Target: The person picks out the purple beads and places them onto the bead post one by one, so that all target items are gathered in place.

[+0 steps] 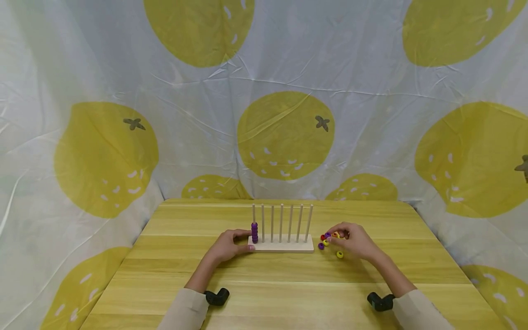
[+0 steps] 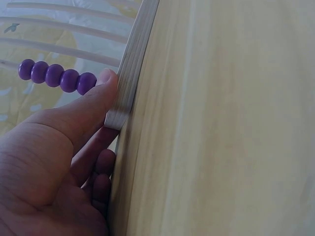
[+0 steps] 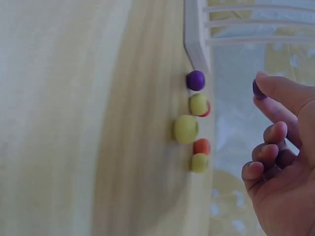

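Note:
A pale wooden peg rack (image 1: 284, 247) with several upright pegs stands on the table. Its leftmost peg carries a stack of purple beads (image 2: 54, 75). My left hand (image 1: 224, 246) grips the rack's left end, thumb on the base beside the stack. To the right of the rack, my right hand (image 1: 358, 241) pinches a single purple bead (image 3: 258, 89) between thumb and forefinger, raised above the tabletop. Beneath and beside that hand lie loose beads: a purple bead (image 3: 196, 80), yellow beads (image 3: 186, 129) and red or orange ones (image 3: 202, 146), some partly hidden.
The wooden table (image 1: 288, 293) reaches back to a white curtain (image 1: 363, 137) printed with large yellow fruit. One yellow bead (image 1: 340, 254) lies nearer to me than the other loose beads. Black devices (image 1: 216, 297) are worn at both wrists.

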The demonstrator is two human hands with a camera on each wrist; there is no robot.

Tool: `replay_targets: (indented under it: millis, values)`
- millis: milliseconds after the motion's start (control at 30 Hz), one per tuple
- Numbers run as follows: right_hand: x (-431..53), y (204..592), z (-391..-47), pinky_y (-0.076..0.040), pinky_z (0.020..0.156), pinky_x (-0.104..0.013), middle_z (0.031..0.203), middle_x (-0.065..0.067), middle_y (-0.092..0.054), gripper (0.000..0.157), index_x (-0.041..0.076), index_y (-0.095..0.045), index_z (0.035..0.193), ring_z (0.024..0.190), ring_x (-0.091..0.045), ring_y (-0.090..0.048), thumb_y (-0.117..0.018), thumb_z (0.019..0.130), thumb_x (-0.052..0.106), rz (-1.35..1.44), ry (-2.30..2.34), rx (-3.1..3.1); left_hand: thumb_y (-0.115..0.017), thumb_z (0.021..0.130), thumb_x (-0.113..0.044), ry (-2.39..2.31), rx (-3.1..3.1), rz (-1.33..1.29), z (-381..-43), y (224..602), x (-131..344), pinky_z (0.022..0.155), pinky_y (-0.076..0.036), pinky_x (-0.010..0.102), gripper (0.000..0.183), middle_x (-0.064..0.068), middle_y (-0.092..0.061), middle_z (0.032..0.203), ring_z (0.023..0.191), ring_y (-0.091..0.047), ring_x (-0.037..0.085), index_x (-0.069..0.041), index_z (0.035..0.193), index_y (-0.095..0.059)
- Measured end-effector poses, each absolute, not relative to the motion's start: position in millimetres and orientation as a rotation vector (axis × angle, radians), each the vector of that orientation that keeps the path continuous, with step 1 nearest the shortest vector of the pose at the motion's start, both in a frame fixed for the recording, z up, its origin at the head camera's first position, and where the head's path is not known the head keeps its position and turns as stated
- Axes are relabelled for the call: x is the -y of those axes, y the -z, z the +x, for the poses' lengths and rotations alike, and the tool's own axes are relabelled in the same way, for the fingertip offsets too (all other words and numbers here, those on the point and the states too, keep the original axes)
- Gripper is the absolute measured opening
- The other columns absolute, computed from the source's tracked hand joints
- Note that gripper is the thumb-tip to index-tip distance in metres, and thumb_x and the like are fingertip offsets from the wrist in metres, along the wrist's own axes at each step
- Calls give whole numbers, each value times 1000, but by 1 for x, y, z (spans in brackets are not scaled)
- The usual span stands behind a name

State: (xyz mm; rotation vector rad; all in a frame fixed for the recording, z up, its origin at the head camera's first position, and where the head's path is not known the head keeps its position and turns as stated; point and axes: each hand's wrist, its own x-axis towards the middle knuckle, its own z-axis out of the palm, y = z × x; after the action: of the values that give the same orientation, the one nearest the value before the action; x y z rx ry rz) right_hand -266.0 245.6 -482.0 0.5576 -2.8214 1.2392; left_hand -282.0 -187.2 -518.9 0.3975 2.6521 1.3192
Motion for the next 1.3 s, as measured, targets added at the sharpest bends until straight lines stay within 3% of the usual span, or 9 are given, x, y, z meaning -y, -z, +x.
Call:
replay_targets:
  millis: [400, 1067, 1300]
  values:
    - [-245, 453, -275, -31, 52, -26, 77, -1, -45, 23, 18, -77, 111, 62, -8, -34, -75, 96, 35, 527, -1278, 2835, -86, 84, -40, -1336, -2646, 387, -280, 518, 187, 117, -41, 54, 59, 8, -66, 141, 139, -54, 34, -18, 135, -70]
    - [-231, 402, -280, -31, 53, -28, 78, -4, -44, 27, 13, -76, 113, 60, -10, -32, -75, 96, 35, 571, -1311, 2775, -85, 85, -39, -1322, -2653, 425, -282, 517, 186, 115, -42, 56, 59, 11, -65, 141, 137, -55, 36, -15, 136, -69]
    - [-219, 387, -285, -33, 53, -29, 76, -4, -46, 30, 20, -76, 115, 59, -12, -31, -74, 96, 41, 613, -1310, 2757, -86, 84, -39, -1307, -2658, 409, -281, 519, 188, 115, -42, 56, 59, 10, -66, 140, 137, -55, 36, -16, 136, -69]
